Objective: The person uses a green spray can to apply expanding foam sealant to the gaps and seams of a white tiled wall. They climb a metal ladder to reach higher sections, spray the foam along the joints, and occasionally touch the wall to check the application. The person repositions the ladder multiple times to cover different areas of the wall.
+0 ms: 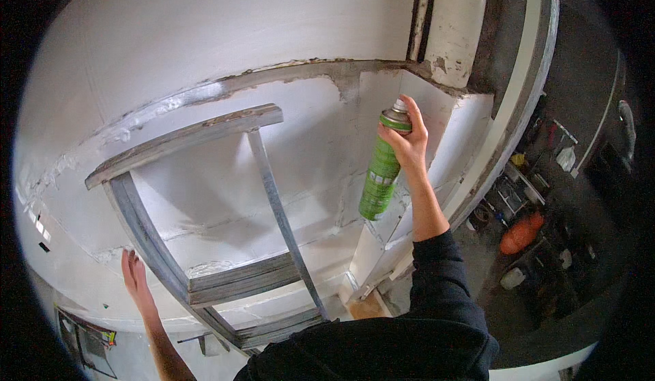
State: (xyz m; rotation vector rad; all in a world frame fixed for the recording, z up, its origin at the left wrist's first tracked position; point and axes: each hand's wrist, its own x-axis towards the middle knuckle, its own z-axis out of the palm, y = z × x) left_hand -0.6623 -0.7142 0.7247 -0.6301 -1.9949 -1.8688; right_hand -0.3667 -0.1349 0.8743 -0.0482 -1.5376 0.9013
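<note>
My right hand is closed around the upper part of a green aerosol can, with a finger up at its white nozzle. The can tilts slightly, its top towards a boxed white wall corner. My left hand is raised at the lower left, beside the rail of a wooden ladder, fingers extended and holding nothing; whether it touches the wall behind cannot be told. The ladder, grey and worn, stands before a white wall. A rough ledge or seam with patchy, shiny material runs across the wall above the ladder's top.
A white post with chipped paint rises at the upper right. Beyond a curved pale edge, a dark floor lies lower down, with an orange object, a white container and scattered tools. A dark-framed panel is at the lower left.
</note>
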